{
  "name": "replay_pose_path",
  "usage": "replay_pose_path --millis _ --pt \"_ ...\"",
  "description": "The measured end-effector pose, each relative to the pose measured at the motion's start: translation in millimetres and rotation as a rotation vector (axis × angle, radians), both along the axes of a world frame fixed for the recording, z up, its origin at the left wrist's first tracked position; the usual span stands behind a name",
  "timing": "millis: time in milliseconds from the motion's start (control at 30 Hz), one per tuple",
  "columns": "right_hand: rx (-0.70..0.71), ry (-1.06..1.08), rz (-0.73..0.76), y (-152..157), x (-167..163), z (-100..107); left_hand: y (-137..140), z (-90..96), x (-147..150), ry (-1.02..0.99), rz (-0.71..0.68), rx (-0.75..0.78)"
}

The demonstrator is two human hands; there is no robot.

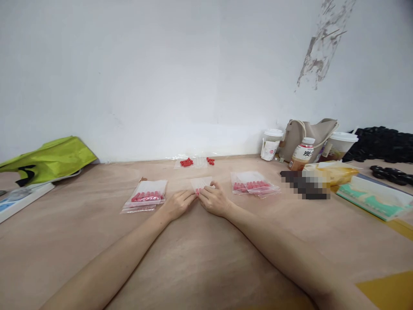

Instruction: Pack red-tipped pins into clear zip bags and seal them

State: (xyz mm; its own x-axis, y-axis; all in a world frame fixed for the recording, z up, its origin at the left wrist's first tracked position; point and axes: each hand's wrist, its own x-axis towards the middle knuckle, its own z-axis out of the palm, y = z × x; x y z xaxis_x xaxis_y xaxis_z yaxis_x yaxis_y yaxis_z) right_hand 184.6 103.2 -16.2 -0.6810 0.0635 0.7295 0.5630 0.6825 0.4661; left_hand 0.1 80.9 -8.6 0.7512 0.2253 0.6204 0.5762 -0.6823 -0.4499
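Between my two hands lies a small clear plastic zip bag (201, 181), with a bit of red showing in it near my fingertips. My left hand (178, 205) comes in from the left, fingers pressed together at the bag's near edge. From the other side my right hand (214, 199) lies over the bag's right part, its fingers curled and closed on it. A stack of zip bags (149, 187) holding red stick-like pieces lies left of my hands. Similar filled bags (253, 178) overlap one another on the right.
Loose red pieces (186, 162) rest on clear plastic near the wall, with more red pieces (210, 161) beside them. At right stand a lidded cup (271, 144), a bottle (302, 154) and a beige bag (318, 129). A yellow-green bag (58, 159) lies at left.
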Motion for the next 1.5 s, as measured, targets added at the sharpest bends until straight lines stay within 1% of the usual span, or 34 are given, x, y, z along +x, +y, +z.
replay_pose_path --millis 167,333,433,533,833,1033,1167,1333,1500 --pt "-0.074 0.038 -0.019 0 10 0 0 0.1 -1 -0.089 0.024 -0.057" --pt "-0.125 0.054 -0.055 7 37 -1 3 -2.4 -13 -0.163 0.041 -0.108" --pt "-0.135 0.043 -0.034 11 51 0 4 -3.2 -16 -0.179 0.056 -0.149" --pt "-0.140 0.049 -0.016 12 56 3 2 -2.7 -14 -0.192 0.071 -0.175" --pt "-0.193 0.017 -0.033 9 52 4 -2 1.6 -9 -0.177 0.121 -0.199" --pt "-0.197 0.007 -0.036 7 41 3 0 -1.6 12 -0.209 0.050 -0.161" --pt "-0.187 0.008 -0.028 3 29 3 2 -5.0 25 -0.222 0.005 -0.107" --pt "-0.168 0.002 -0.027 -4 22 2 1 -3.1 25 -0.156 -0.008 -0.040" --pt "-0.156 -0.001 -0.026 -7 22 5 -2 1.1 24 -0.109 0.008 -0.059"
